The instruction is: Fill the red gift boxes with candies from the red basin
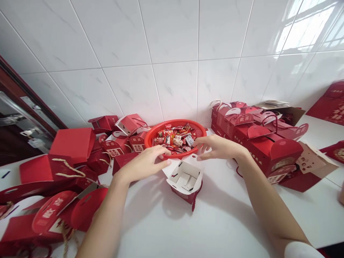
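A red gift box [185, 197] with a white inside stands on the white table in front of me. Its flaps are spread and no sweets show inside it. Just behind it sits a red plastic basket [174, 155] full of wrapped candies [177, 139]. My left hand [143, 163] is at the basket's front left, its thumb stretched out over the box's left flap and its other fingers by the rim. At the basket's right edge is my right hand [216, 146], fingers apart near the candies, thumb above the box's back flap. Both hands appear to hold nothing.
Many red gift boxes [72, 147] crowd the left side, some with rope handles. More red boxes [268, 154] stand in rows on the right, by an open carton [297, 116]. White tiled wall [174, 89] rises behind. Part of another person's hand [342, 195] shows at the right edge.
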`<state>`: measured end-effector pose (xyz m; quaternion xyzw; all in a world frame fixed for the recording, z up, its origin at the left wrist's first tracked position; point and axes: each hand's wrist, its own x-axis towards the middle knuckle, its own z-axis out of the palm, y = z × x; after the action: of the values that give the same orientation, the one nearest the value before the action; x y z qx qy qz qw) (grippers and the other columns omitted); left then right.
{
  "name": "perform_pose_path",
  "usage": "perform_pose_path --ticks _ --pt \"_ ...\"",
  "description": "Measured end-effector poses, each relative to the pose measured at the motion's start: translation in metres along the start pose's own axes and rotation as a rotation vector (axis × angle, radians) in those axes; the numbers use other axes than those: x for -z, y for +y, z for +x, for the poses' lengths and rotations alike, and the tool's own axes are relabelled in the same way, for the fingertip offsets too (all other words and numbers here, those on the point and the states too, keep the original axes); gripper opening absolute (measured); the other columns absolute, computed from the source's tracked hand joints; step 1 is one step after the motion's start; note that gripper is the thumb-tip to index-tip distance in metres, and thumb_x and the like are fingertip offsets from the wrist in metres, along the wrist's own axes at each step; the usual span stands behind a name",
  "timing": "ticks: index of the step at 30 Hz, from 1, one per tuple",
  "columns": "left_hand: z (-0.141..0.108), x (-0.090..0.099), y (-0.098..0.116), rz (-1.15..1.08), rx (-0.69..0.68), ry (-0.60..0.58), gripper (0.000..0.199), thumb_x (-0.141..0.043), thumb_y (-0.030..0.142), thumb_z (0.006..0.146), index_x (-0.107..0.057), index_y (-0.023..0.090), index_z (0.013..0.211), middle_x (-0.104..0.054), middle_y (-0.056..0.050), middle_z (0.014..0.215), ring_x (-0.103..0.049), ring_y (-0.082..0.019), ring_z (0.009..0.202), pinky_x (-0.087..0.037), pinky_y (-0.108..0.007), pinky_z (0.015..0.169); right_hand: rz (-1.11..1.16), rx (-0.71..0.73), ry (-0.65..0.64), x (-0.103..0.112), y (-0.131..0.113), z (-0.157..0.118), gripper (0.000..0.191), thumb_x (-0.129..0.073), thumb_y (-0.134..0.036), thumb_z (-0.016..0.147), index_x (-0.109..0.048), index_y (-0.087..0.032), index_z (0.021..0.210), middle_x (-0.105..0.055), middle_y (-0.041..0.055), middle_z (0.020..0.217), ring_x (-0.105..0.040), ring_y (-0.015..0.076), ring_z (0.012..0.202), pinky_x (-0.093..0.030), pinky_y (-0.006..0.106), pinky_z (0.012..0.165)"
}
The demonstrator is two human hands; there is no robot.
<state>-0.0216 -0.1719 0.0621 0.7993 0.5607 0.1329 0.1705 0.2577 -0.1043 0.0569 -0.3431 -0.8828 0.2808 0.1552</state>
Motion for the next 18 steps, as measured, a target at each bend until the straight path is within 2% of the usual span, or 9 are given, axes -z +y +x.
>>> perform_pose_path --ticks 2,6,7,10,11,13,15,18 --pt "0.027 0.002 -0.016 -0.08 0.002 0.062 0.036 -0.055 0.045 0.086 -0.072 0.023 0.108 -0.072 -0.007 0.118 -0.065 -0.028 0.108 -0.05 -0.035 0.092 0.11 0.069 0.158 -0.001 0.009 0.014 0.036 -0.071 -0.045 0.078 -0.07 -0.018 0.102 -0.072 0.0077 0.103 -0.066 0.0211 0.087 -0.05 0.033 0.078" --pt "0.095 -0.005 -0.034 -0.067 0.043 0.051 0.025 -0.063 0.028 0.076 -0.076 0.02 0.097 -0.077 -0.009 0.106 -0.07 -0.031 0.099 -0.052 -0.034 0.088 0.38 0.107 0.439 -0.016 0.032 0.063 0.03 -0.068 -0.044 0.075 -0.069 -0.016 0.085 -0.072 0.0068 0.089 -0.065 0.0196 0.08 -0.05 0.032 0.076" --pt "0.111 -0.009 -0.035 -0.04 0.039 0.036 0.029 -0.065 0.023 0.073 -0.076 0.02 0.099 -0.077 -0.011 0.112 -0.069 -0.032 0.104 -0.052 -0.035 0.09 0.44 0.094 0.516 -0.021 0.038 0.077 0.028 -0.068 -0.043 0.073 -0.068 -0.016 0.082 -0.072 0.0061 0.085 -0.065 0.0191 0.079 -0.05 0.032 0.076" --pt "0.154 -0.023 -0.036 0.034 -0.016 -0.016 0.056 -0.068 0.009 0.062 -0.071 0.021 0.117 -0.066 -0.012 0.137 -0.06 -0.032 0.125 -0.046 -0.035 0.102 0.597 -0.014 0.696 -0.035 0.052 0.111 0.021 -0.067 -0.037 0.065 -0.066 -0.017 0.074 -0.069 0.0033 0.075 -0.062 0.0171 0.072 -0.049 0.031 0.073" --pt "0.164 -0.027 -0.036 0.052 -0.024 -0.029 0.061 -0.069 0.007 0.058 -0.07 0.021 0.118 -0.063 -0.012 0.14 -0.058 -0.032 0.128 -0.045 -0.034 0.104 0.643 -0.052 0.728 -0.038 0.056 0.119 0.019 -0.066 -0.035 0.063 -0.065 -0.017 0.072 -0.068 0.0027 0.073 -0.061 0.0168 0.071 -0.049 0.03 0.072" --pt "0.179 -0.035 -0.04 0.063 -0.008 -0.021 0.057 -0.07 0.005 0.055 -0.072 0.021 0.109 -0.069 -0.012 0.131 -0.062 -0.033 0.122 -0.047 -0.036 0.1 0.689 -0.093 0.745 -0.042 0.063 0.128 0.018 -0.065 -0.034 0.062 -0.063 -0.018 0.07 -0.067 0.0022 0.07 -0.06 0.0162 0.066 -0.049 0.03 0.067" --pt "0.186 -0.039 -0.048 0.054 0.029 0.013 0.042 -0.071 0.007 0.054 -0.074 0.02 0.094 -0.076 -0.013 0.112 -0.068 -0.035 0.107 -0.051 -0.038 0.09 0.71 -0.111 0.73 -0.044 0.067 0.13 0.018 -0.064 -0.034 0.062 -0.063 -0.018 0.069 -0.066 0.0022 0.067 -0.06 0.0159 0.061 -0.049 0.029 0.061" --pt "0.188 -0.039 -0.061 -0.005 0.057 0.089 0.019 -0.073 0.013 0.057 -0.071 0.021 0.075 -0.077 -0.01 0.088 -0.071 -0.032 0.089 -0.051 -0.036 0.077 0.743 -0.129 0.703 -0.045 0.071 0.128 0.019 -0.065 -0.035 0.062 -0.064 -0.018 0.069 -0.066 0.0022 0.066 -0.062 0.0162 0.06 -0.048 0.028 0.057"
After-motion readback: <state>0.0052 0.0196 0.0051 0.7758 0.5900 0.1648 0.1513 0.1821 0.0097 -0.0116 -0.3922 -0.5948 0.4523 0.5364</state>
